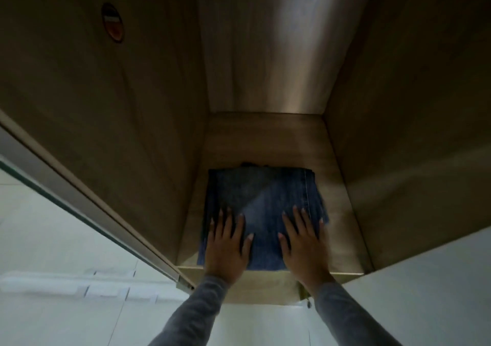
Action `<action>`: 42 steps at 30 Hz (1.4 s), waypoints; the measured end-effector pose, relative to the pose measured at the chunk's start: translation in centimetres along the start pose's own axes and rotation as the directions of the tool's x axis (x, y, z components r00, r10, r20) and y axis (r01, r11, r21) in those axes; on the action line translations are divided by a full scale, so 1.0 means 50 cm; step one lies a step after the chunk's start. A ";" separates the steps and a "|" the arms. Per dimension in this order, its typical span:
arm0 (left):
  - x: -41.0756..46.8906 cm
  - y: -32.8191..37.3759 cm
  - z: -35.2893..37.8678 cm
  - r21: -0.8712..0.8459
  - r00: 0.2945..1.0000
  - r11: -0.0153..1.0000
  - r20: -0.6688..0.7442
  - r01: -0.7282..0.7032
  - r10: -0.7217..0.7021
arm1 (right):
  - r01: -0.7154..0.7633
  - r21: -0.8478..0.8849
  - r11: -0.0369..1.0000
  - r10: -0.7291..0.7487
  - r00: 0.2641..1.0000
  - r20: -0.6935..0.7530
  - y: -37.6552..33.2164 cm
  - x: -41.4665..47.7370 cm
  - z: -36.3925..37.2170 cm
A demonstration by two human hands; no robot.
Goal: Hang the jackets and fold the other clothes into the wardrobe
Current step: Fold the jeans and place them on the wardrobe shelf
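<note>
- The folded jeans (261, 213), blue denim, lie flat on the floor of the wooden wardrobe (398, 106) compartment, toward its front edge and nearer the left wall than the right.
- The left hand (228, 244) rests palm-down on the near left part of the jeans, fingers straight and spread.
- The right hand (303, 242) rests palm-down on the near right part, fingers also straight and spread, apart from the left hand.
- Both arms wear grey sleeves (196, 313).
- A round fitting (113, 23) sits high on the wardrobe's left wall.
- A pale tiled floor (66, 279) lies in front of the wardrobe.
</note>
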State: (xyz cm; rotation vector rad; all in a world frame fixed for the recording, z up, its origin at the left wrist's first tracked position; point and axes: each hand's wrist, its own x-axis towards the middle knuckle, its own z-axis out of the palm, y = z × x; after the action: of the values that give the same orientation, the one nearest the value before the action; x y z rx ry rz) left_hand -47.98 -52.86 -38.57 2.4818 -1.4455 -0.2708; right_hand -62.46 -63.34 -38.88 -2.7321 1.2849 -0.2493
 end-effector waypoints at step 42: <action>0.518 -0.094 0.081 0.215 0.949 0.976 -0.313 0.030 0.039 | 0.031 -0.063 0.998 -0.037 0.994 -0.102 0.047 0.499 0.124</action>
State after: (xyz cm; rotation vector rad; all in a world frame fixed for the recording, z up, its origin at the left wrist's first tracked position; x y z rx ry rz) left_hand -32.60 -73.69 -44.71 2.5384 -1.4066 0.2923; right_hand -47.38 -83.89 -42.84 -2.8289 1.2928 -0.3643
